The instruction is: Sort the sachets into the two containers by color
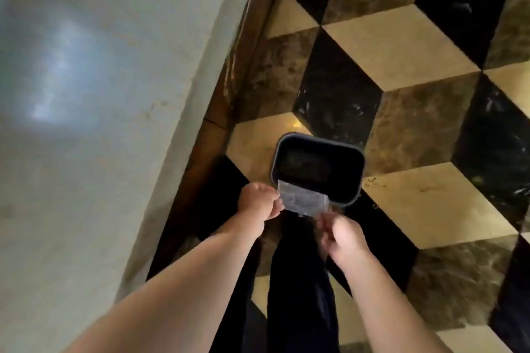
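A dark rectangular container [286, 142] with rounded corners stands on the patterned floor, its inside dark. Over its near rim I hold a silvery-grey sachet [302, 199]. My left hand [259, 202] pinches the sachet's left edge. My right hand [341, 235] grips its lower right corner. The view is blurred, so I cannot make out any print on the sachet. Only this one container is in view.
A pale wall [114, 94] runs along the left with a dark brown skirting [226, 100] at its foot. The floor [401, 51] is marble in cream, brown and black diamonds. My dark trouser legs [298, 281] show below the hands.
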